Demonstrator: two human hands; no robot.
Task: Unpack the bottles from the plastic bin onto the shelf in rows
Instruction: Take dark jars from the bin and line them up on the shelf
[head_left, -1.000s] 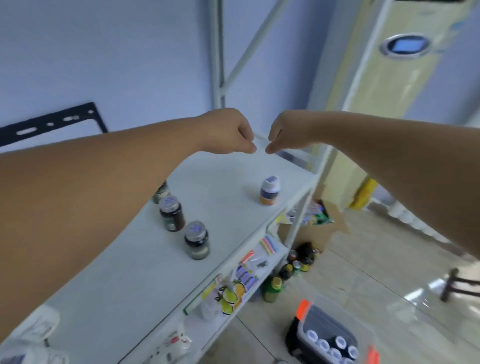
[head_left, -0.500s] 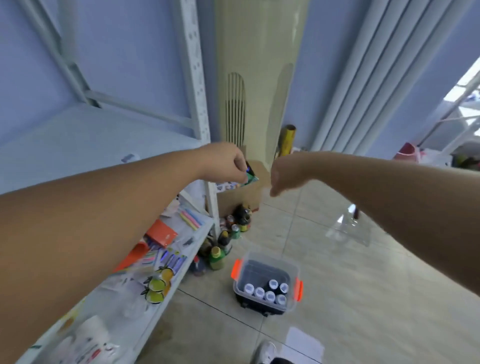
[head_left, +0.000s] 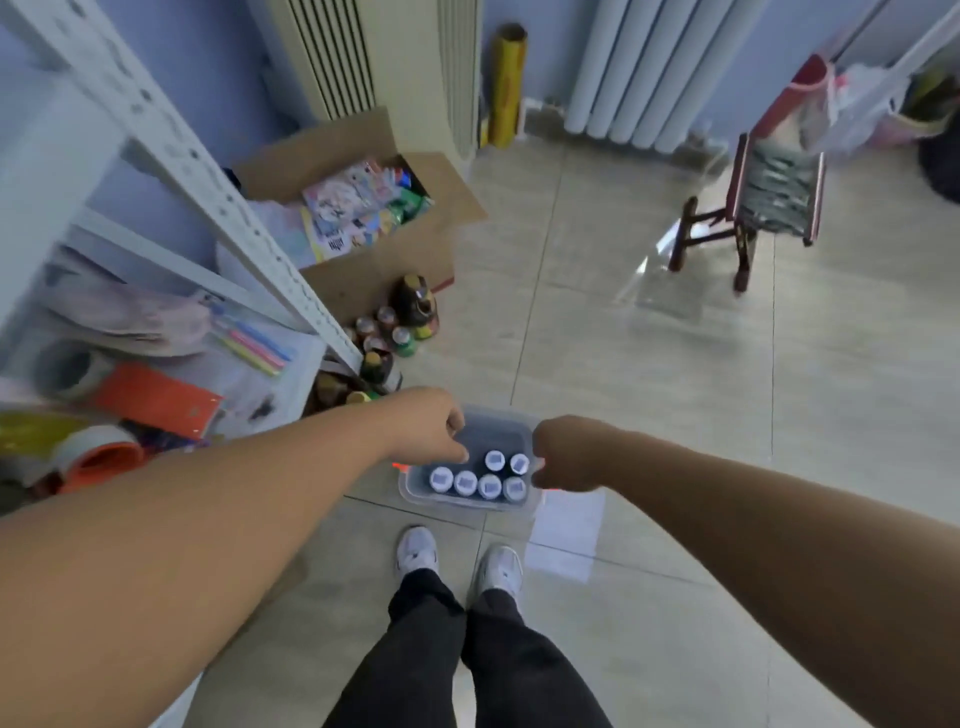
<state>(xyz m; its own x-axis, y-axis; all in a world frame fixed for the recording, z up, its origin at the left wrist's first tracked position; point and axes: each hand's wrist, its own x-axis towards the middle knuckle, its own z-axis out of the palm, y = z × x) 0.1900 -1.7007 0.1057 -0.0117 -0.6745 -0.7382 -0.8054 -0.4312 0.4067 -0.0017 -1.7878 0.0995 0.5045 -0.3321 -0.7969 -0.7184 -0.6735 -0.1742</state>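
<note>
Bottles (head_left: 478, 480) stand upright at the near wall of the bin (head_left: 467, 503), caps up for picking. Left hand (head_left: 426, 434) and right hand (head_left: 566, 457) hover over the bin, clenched, empty, likely about to reach in.

The person wore black trousers (head_left: 467, 649), loose and lightly creased, with the hems falling over a pair of white trainers. The left trainer (head_left: 417, 551) and the right trainer (head_left: 500, 569) had rounded toes, pale grey panels and white laces. Both forearms were bare down to the left hand (head_left: 426, 431) and the right hand (head_left: 566, 454).
</note>
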